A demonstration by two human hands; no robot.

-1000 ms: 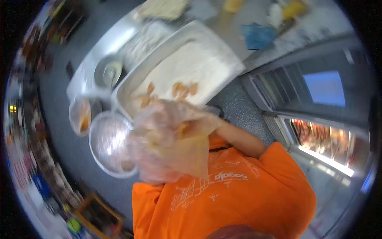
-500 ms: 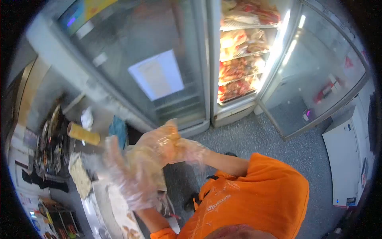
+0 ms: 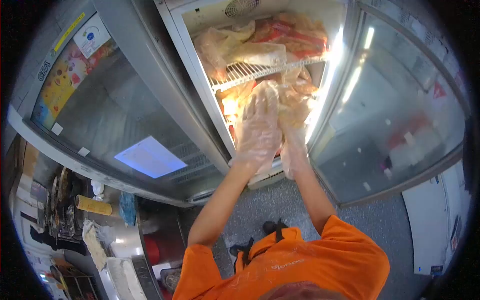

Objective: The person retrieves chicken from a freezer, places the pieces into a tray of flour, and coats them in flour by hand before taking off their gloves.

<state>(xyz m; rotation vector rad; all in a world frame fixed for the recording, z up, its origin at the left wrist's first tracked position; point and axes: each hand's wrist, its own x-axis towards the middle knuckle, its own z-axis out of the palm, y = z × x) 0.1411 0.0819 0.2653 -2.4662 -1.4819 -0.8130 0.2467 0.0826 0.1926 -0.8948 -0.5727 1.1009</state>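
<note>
1. While the left hand [image 3: 259, 127] is facing the lit fridge [image 3: 199, 82] with its back toward the camera, its fingers [image 3: 265, 97] are lying straight and released inside a clear plastic glove [image 3: 254, 147], their tips pointing just below the front edge of the wire shelf [image 3: 250, 74].
2. Just beside it, the right hand [image 3: 295, 147] is showing its wrist and side through similar plastic; its fingers are hiding, so whether they are grasping anything I cannot tell.
3. A clear bag [image 3: 295, 107] with yellowish contents is sitting just beyond the right hand, below the shelf's front edge and toward the fridge's right side; I cannot tell whether either hand is touching it.
4. Above, bagged goods [image 3: 255, 50] are covering most of the wire shelf, with red-toned packs [image 3: 295, 37] lying toward its right end.
5. A light strip [image 3: 326, 85] is glowing along the fridge's right edge, and a glass door [image 3: 375, 120] is standing swung outward beyond it.
6. To the left, a second fridge [image 3: 130, 115] is standing closed, a white sheet [image 3: 150, 157] showing on its glass.
7. Farther out, a steel desk [image 3: 120, 240] is carrying a yellow roll [image 3: 94, 205], and a blue bag [image 3: 127, 209] is lying near its fridge-side edge.
</note>
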